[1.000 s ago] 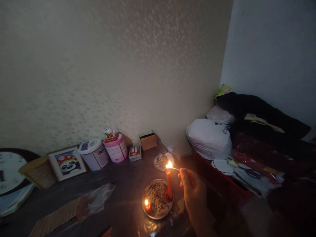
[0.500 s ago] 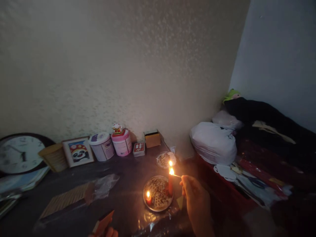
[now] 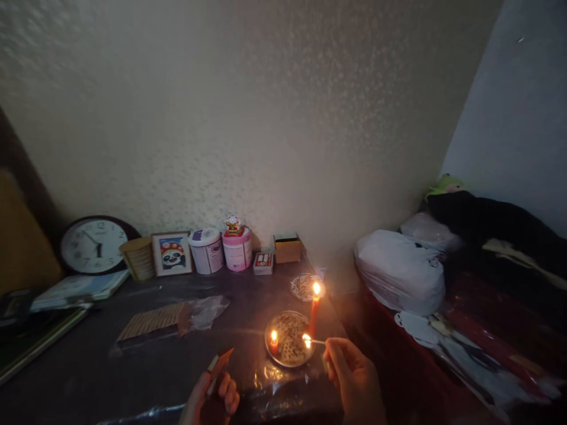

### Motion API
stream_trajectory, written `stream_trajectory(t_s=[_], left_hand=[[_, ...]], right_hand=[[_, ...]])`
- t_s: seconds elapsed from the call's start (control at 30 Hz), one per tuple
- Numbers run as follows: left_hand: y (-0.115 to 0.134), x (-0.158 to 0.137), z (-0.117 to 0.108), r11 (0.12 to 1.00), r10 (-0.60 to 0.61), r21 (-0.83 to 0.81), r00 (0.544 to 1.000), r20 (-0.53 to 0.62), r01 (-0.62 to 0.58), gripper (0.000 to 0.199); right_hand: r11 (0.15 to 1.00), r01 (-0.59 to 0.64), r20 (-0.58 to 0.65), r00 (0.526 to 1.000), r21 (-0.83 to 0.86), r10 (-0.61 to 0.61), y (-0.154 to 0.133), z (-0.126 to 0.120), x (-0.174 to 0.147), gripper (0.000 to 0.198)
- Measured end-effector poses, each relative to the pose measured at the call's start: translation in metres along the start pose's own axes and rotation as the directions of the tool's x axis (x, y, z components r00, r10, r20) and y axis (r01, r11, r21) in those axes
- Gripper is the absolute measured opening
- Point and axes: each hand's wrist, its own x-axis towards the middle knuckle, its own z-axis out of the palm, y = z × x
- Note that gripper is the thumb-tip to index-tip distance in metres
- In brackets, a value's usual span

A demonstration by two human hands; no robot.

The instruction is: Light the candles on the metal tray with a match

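My right hand point(image 3: 354, 381) pinches a burning matchstick point(image 3: 312, 340), its flame just over the right rim of a round metal dish point(image 3: 290, 339). On that dish stand a tall red candle point(image 3: 313, 313), lit at the top, and a short red candle stub point(image 3: 274, 342), also lit. My left hand point(image 3: 212, 398) is at the bottom edge and holds a small orange matchbox point(image 3: 219, 363). Everything sits on a dark table point(image 3: 133, 372) in dim light.
Along the wall stand a clock point(image 3: 94, 246), a woven cup point(image 3: 138, 258), a framed panda picture point(image 3: 172, 253), two round tubs point(image 3: 221, 251), a small red box point(image 3: 263, 262) and a cardboard box point(image 3: 287, 248). A second small dish point(image 3: 303, 287) lies behind. A white bag point(image 3: 398, 271) and dark cloth lie to the right.
The tall candle has caught flame. My right hand has drawn the burning match down and away from its wick. My left hand with the matchbox has come into view as the camera swung left.
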Motion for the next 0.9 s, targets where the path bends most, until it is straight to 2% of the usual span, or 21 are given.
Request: stream_trajectory(t_s=[0.07,0.13,0.2,0.27,0.33,0.37,0.4,0.43,0.5,0.53,0.6,0.7,0.83,0.9], left_hand=[[-0.001,0.000,-0.001,1.000,-0.021,-0.008,1.000,0.001,0.021,0.045],[-0.002,0.002,-0.004,0.999,-0.037,-0.009,0.999,0.013,0.037,0.043],[-0.002,0.004,-0.006,0.999,-0.035,-0.005,0.999,0.025,0.035,0.041],[-0.002,0.005,-0.006,1.000,-0.017,-0.001,0.999,0.030,0.017,0.042],[-0.002,0.005,-0.004,1.000,-0.001,0.006,1.000,0.029,0.001,0.044],[-0.002,0.005,-0.003,1.000,0.005,0.008,1.000,0.026,-0.006,0.044],[-0.002,0.005,-0.003,1.000,0.008,0.010,1.000,0.025,-0.009,0.044],[-0.002,0.004,-0.002,1.000,0.008,0.011,1.000,0.025,-0.009,0.044],[-0.001,0.004,-0.002,1.000,0.002,0.013,1.000,0.029,-0.003,0.044],[-0.001,0.003,-0.002,1.000,-0.001,0.014,0.999,0.032,0.000,0.045],[0.000,0.003,-0.003,1.000,0.002,0.013,0.999,0.035,-0.002,0.044],[0.000,0.004,-0.003,1.000,0.006,0.015,1.000,0.028,-0.007,0.043],[0.000,0.004,-0.001,1.000,0.004,0.011,1.000,0.015,-0.004,0.044],[-0.001,0.002,0.000,1.000,0.008,-0.001,1.000,0.019,-0.008,0.043]], right_hand=[[0.991,-0.064,0.029,0.998,0.120,0.061,-0.002,-0.001,0.001,0.039],[0.947,-0.150,0.062,0.989,0.284,0.138,-0.006,-0.002,0.001,0.038],[0.850,-0.256,0.137,0.966,0.460,0.217,-0.012,-0.005,0.001,0.038],[0.706,-0.361,0.256,0.932,0.609,0.256,-0.019,-0.010,0.003,0.039],[0.576,-0.398,0.327,0.917,0.715,0.227,-0.023,-0.017,0.005,0.040],[0.562,-0.374,0.316,0.927,0.738,0.201,-0.024,-0.020,0.007,0.040],[0.619,-0.323,0.277,0.945,0.716,0.174,-0.024,-0.022,0.008,0.039],[0.725,-0.256,0.224,0.964,0.640,0.143,-0.022,-0.023,0.009,0.037],[0.921,-0.138,0.154,0.984,0.365,0.087,-0.016,-0.022,0.009,0.036],[0.966,-0.100,0.140,0.988,0.237,0.068,-0.012,-0.020,0.009,0.033],[0.996,-0.062,0.124,0.991,0.057,0.055,-0.005,-0.015,0.007,0.027],[0.996,-0.055,0.123,0.990,-0.072,0.063,0.000,-0.018,0.006,0.029],[0.999,-0.009,0.183,0.983,0.032,0.003,-0.003,-0.032,0.013,0.048],[0.999,0.027,0.206,0.978,0.023,-0.031,-0.004,-0.033,0.014,0.052]])
